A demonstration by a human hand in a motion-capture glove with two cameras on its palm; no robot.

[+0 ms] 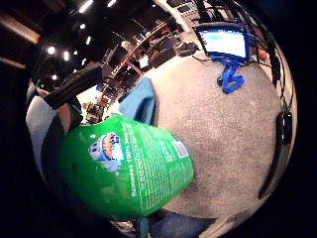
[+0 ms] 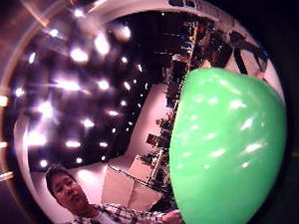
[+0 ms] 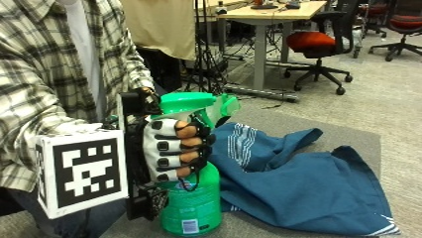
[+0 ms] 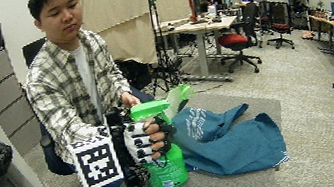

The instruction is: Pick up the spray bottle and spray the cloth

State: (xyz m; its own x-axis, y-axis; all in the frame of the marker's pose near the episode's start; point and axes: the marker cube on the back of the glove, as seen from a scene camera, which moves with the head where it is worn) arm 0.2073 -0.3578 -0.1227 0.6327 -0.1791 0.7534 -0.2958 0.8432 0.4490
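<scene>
Green spray bottle [image 3: 191,198], one, gripped by gloved right hand [image 3: 173,151]; one blue cloth [image 3: 296,186].

red office chair [image 3: 318,42] beside a desk [image 3: 274,12].

Green spray bottle [image 3: 191,198] standing upright on the grey table [image 3: 369,144], nozzle pointing toward the blue cloth [image 3: 296,183]. Gloved right hand [image 3: 175,151] wrapped around the bottle's neck, fingers [image 3: 188,144] curled just under the green spray head. Blue cloth lying crumpled just beside the bottle, touching its base. Behind the bottle, a plaid sleeve [image 3: 33,99].
</scene>
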